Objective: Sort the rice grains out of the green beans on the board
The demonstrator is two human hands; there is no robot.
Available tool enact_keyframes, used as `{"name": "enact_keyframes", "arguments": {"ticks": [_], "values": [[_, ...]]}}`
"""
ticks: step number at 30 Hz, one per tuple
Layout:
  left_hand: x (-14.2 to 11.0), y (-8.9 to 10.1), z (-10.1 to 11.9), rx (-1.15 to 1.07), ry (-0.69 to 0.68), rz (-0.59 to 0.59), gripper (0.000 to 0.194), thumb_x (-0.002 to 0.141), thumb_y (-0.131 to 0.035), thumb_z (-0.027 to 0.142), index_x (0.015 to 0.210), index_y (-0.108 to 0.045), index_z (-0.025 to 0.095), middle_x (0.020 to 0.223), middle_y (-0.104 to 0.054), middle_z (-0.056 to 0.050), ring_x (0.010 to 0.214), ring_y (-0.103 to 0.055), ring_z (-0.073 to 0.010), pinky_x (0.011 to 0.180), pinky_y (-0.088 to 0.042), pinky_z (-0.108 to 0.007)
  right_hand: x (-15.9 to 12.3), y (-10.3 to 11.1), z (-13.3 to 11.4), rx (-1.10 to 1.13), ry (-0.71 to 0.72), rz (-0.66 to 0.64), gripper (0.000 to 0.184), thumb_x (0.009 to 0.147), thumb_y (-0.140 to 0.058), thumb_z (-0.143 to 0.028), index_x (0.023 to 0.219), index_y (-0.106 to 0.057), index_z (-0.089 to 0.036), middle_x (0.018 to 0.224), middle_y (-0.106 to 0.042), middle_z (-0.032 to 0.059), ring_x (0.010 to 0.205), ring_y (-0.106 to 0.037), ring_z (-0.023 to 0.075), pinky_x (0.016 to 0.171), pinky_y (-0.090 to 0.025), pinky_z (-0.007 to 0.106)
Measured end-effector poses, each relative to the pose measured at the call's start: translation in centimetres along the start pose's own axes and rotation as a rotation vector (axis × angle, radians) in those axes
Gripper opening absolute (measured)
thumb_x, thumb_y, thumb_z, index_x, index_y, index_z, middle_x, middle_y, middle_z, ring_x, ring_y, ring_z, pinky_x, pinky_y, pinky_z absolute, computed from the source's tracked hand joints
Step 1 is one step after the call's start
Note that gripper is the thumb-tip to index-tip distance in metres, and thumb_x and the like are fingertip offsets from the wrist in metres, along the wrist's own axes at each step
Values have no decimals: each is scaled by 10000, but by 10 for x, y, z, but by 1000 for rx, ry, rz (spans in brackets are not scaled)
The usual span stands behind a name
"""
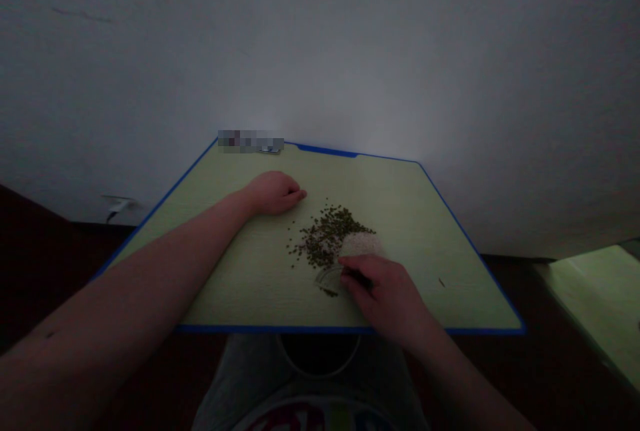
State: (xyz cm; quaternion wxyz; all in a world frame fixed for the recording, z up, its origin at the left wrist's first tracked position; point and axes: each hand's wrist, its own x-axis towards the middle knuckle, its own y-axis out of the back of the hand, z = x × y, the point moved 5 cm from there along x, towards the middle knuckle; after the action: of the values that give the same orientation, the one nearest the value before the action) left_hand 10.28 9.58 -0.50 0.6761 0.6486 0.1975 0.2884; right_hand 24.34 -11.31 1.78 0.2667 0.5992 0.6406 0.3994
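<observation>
My right hand (385,291) is closed on the rim of a small clear dish (327,273), low over the near part of the board-like tabletop. A few green beans show in or under the dish, which is partly hidden by the fingers. Just beyond lies a spread of small green beans (333,231), mixed at its edge with a pale heap of rice-like grains (361,244). My left hand (277,192) rests on the tabletop to the left of the beans, fingers curled in, nothing visible in them.
The pale tabletop (240,291) has a blue edge. A blurred-out object (250,141) lies at its far left corner. A dark round container (319,354) sits between my legs below the front edge. A wall rises behind; another pale surface (600,291) stands at right.
</observation>
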Motion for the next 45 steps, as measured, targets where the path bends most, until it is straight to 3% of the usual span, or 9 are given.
{"name": "enact_keyframes", "arguments": {"ticks": [22, 36, 45], "values": [[-1, 2, 3, -1, -21, -1, 551, 818, -242, 528, 596, -589, 163, 589, -581, -58, 511, -410, -127, 520, -214, -280, 0, -9, -12, 83, 98, -119, 274, 815, -497, -182, 1065, -610, -194, 990, -666, 31, 888, -593, 156, 799, -449, 281], [-2, 2, 2, -6, -13, -2, 545, 814, -244, 531, 599, -591, 170, 580, -574, -50, 517, -425, -132, 532, -245, -286, -15, -7, -14, 80, -51, -110, 239, 777, -528, -189, 992, -627, -220, 893, -673, 26, 809, -607, 169, 731, -467, 298], [-3, 2, 3, -3, -13, 11, 539, 812, -248, 532, 578, -571, 169, 568, -571, -56, 508, -429, -129, 509, -237, -282, -28, -8, -9, 107, -104, -91, 286, 766, -527, -186, 1038, -612, -222, 954, -665, 44, 840, -611, 185, 761, -482, 330]]}}
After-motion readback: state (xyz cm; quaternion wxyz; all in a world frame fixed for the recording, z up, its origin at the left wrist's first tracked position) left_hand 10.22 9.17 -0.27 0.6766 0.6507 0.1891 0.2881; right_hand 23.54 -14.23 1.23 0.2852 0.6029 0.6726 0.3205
